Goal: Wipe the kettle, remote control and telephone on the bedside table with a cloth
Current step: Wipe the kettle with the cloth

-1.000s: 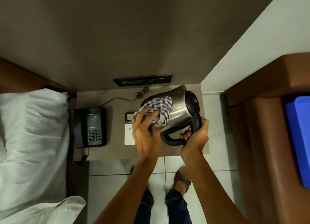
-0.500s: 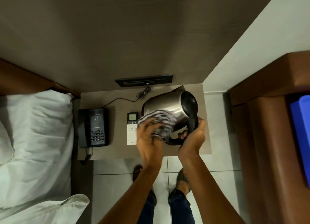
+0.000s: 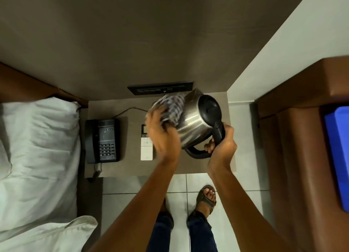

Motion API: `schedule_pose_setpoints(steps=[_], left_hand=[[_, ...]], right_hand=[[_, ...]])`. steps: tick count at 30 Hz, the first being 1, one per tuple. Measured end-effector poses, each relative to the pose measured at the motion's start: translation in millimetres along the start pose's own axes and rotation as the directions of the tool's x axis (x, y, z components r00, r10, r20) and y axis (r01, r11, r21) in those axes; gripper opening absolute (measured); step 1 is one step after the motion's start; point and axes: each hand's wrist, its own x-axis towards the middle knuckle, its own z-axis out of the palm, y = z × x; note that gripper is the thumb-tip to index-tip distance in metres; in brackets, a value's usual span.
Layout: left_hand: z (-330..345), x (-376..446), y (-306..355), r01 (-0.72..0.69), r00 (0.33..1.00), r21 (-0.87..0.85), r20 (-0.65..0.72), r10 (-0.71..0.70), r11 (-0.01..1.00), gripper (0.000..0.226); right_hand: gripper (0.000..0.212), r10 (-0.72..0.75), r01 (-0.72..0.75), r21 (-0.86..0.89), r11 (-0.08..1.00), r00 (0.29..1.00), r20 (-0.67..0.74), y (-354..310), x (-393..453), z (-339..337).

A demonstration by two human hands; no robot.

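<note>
The cloth point(image 3: 171, 108) has slid up the kettle point(image 3: 196, 125), pressed by the closed left hand point(image 3: 162, 136). The right hand point(image 3: 223, 144) grips its handle above the desk point(image 3: 188, 166); smooth steel looks slippery.

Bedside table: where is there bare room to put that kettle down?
Bare tabletop shows between telephone and remote control, and along the front edge. The right part, beneath the tilted kettle, is hidden by both hands, so I cannot tell.

telephone point(image 3: 102, 140) left on bedside table point(image 3: 130, 166), remote control point(image 3: 146, 148) middle, kettle point(image 3: 198, 123) right.
</note>
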Motion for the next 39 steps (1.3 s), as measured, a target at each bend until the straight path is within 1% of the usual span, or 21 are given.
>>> schedule_pose_setpoints(steps=[2, 4, 5, 7, 9, 10, 12, 15, 16, 19, 21, 23, 24, 25, 27, 29, 30, 32, 34, 36, 39], left_hand=[[5.4, -4.7, 12.8, -0.271, 0.939, 0.039, 0.228, 0.256, 0.962, 0.050], [-5.9, -18.8, 5.2, -0.385, 0.867, 0.025, 0.353, 0.352, 0.923, 0.044], [-16.5, -24.1, -5.2, -0.336, 0.884, 0.014, 0.351, 0.310, 0.942, 0.041], [-31.3, -22.2, -21.0, -0.080, 0.974, -0.016, 0.211, 0.082, 0.997, 0.035], [-31.5, -6.6, -29.2, 0.186, 0.981, -0.014, 0.067, -0.185, 0.982, 0.032], [-28.4, 0.4, -26.3, 0.215, 0.976, -0.011, 0.040, -0.215, 0.976, 0.031], [-20.5, 0.4, -13.5, 0.032, 0.993, -0.013, 0.112, -0.030, 0.999, 0.033], [-26.3, -30.9, -15.2, -0.291, 0.912, -0.016, 0.296, 0.283, 0.956, 0.034], [-31.2, -36.6, -21.1, -0.266, 0.930, -0.016, 0.259, 0.261, 0.964, 0.034], [-27.2, -20.8, -14.6, 0.052, 0.999, -0.059, -0.002, -0.052, 0.997, 0.038], [-16.3, -12.6, 0.4, -0.083, 0.995, -0.067, 0.056, 0.087, 0.994, 0.039], [-12.6, -27.0, 3.0, -0.407, 0.881, -0.001, 0.265, 0.393, 0.913, 0.037], [-16.5, -35.0, -6.2, -0.519, 0.810, 0.016, 0.329, 0.486, 0.855, 0.033], [-23.5, -40.3, -18.4, -0.535, 0.799, 0.031, 0.344, 0.494, 0.844, 0.029], [-33.6, -38.9, -31.5, -0.274, 0.938, 0.074, 0.242, 0.249, 0.959, 0.031], [-31.2, -15.4, -26.3, 0.057, 0.995, 0.036, 0.079, -0.060, 0.998, 0.038], [-26.7, -1.8, -16.8, 0.078, 0.995, -0.004, 0.063, -0.077, 0.997, 0.040], [-17.4, 11.1, -0.7, -0.139, 0.971, -0.057, 0.190, 0.147, 0.989, 0.038], [-14.3, 1.7, 0.7, -0.320, 0.882, -0.059, 0.346, 0.320, 0.946, 0.036], [-25.5, -12.9, -13.4, -0.213, 0.909, -0.044, 0.357, 0.214, 0.976, 0.036], [-26.2, 3.3, -32.1, 0.040, 0.976, 0.037, 0.211, -0.047, 0.999, 0.030]], right_hand=[[0.030, 0.013, -0.013, -0.004, 1.000, 1.000, 0.010, 5.8, -5.7, -2.5], [0.031, 0.031, -0.031, 0.007, 0.999, 1.000, 0.005, 11.0, -8.0, -8.9], [0.032, 0.029, -0.029, 0.006, 1.000, 1.000, 0.003, 13.5, -8.0, -13.5], [0.033, 0.018, -0.018, -0.016, 1.000, 1.000, -0.004, 17.1, -8.0, -21.0], [0.034, 0.020, -0.020, -0.039, 0.999, 1.000, -0.001, 18.8, -8.8, -23.3], [0.034, 0.025, -0.025, -0.036, 0.999, 1.000, 0.006, 18.9, -8.6, -21.9], [0.035, 0.029, -0.029, 0.002, 1.000, 1.000, 0.006, 16.3, -5.9, -16.1], [0.033, 0.019, -0.019, 0.068, 0.997, 1.000, 0.001, 6.9, -2.6, -8.4], [0.033, 0.012, -0.013, 0.080, 0.997, 1.000, 0.008, 4.2, -2.9, -6.7], [0.033, 0.003, -0.005, 0.069, 0.998, 0.999, 0.032, -0.1, -7.5, -2.7], [0.034, 0.007, -0.009, 0.057, 0.998, 1.000, 0.027, -0.6, -8.4, 0.8], [0.032, 0.004, -0.006, 0.060, 0.998, 1.000, 0.027, -1.5, -7.6, 3.0], [0.032, 0.006, -0.008, 0.058, 0.998, 1.000, 0.030, -2.1, -7.7, 3.5], [0.032, 0.009, -0.010, 0.043, 0.999, 1.000, 0.029, -2.7, -8.0, 3.3], [0.032, 0.012, -0.012, -0.017, 1.000, 1.000, 0.017, -2.2, -8.1, 2.8], [0.031, 0.027, -0.027, -0.053, 0.998, 1.000, 0.001, 1.8, -8.9, 1.4], [0.031, 0.029, -0.029, -0.049, 0.998, 1.000, 0.007, 3.8, -8.5, 0.4], [0.033, 0.018, -0.017, -0.049, 0.999, 0.999, 0.026, 7.8, -7.8, -3.1], [0.034, 0.019, -0.017, -0.057, 0.998, 0.999, 0.041, 10.6, -7.8, -9.6], [0.030, 0.027, -0.023, -0.063, 0.998, 0.998, 0.059, 11.9, -8.8, -16.7], [0.027, 0.027, -0.017, -0.144, 0.989, 0.997, 0.066, 17.5, -11.0, -27.9]])
